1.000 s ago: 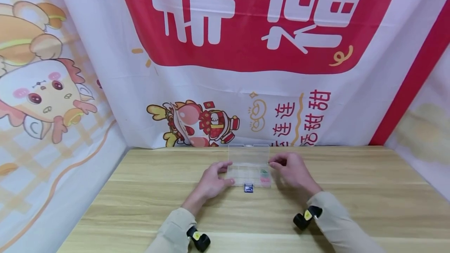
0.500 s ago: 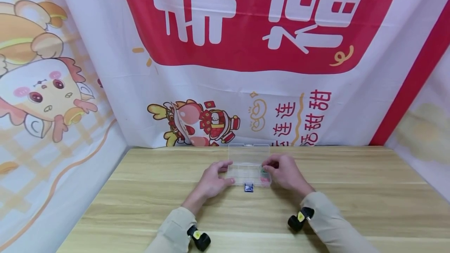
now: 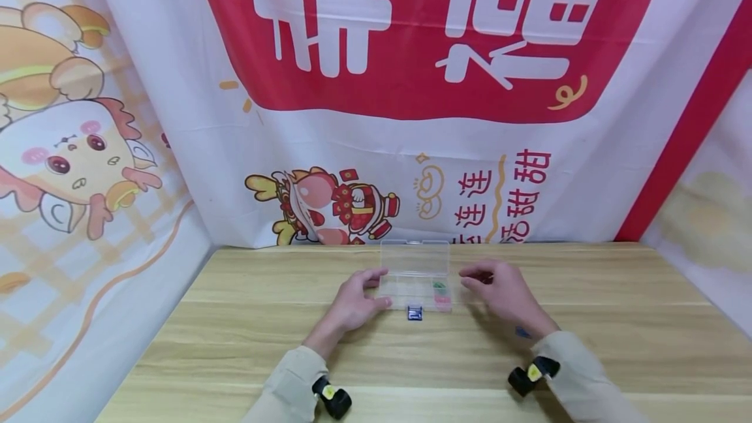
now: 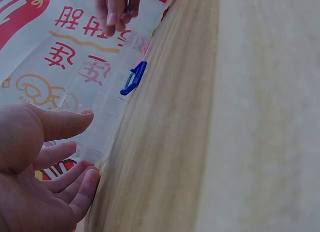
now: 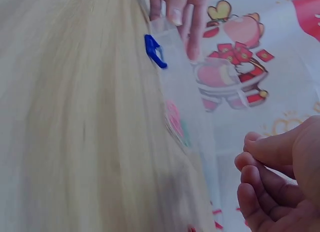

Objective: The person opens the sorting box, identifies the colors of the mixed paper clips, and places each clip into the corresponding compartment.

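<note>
Box of clear plastic rests on the table with its lid raised along its back edge and a blue latch at the middle of its front edge. Inside, at the box's right end, lie green bits, with pink bits in front of them. The likeliest mishap is a knock: were the right hand to catch the box's low wall or the raised lid, so light a thing could skid or tip and mix the two colours. A loose pinch could also let something small drop outside the box, and an unsteady left hand would let the box shift.

The left hand holds the box's left end, thumb at the front corner and fingers round toward the back, spread only as far as the box is deep. The right hand hangs just right of the box, apart from it, thumb and forefinger narrowed together; whether they pinch anything tiny, I cannot tell. Farther right of the box, partly under that forearm, lies a blue piece.
</note>
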